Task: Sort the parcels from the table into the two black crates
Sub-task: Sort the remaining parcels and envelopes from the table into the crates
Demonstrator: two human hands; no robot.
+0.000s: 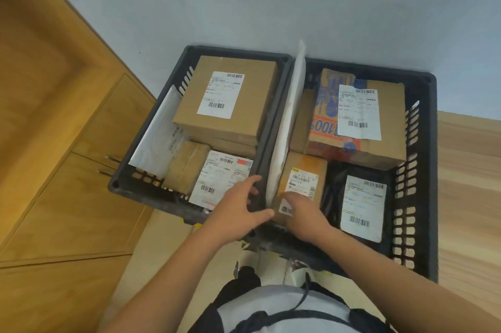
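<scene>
Crates: two, side by side.
Left crate (238,50): five parcels: big box (227,97) on lower box (235,145), taped box (187,167), flat parcel (220,179), mailer (158,135).
Right crate (431,143): four seen: printed box (385,121), small box (302,170), black bag (334,186), tall mailer (287,121).
Left hand (238,210): spread open on left crate's right wall.
Right hand (303,216): on small box, grip unclear.

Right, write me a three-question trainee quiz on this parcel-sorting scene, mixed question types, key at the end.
1. Fill in: the tall white mailer beside the small brown box stands ___.
2. Which parcel does the right hand touch? A) black bag B) small brown box C) printed box
3. True or false: the left crate holds a big brown box with a white label.
Key: 1 upright; 2 B; 3 true.
</scene>
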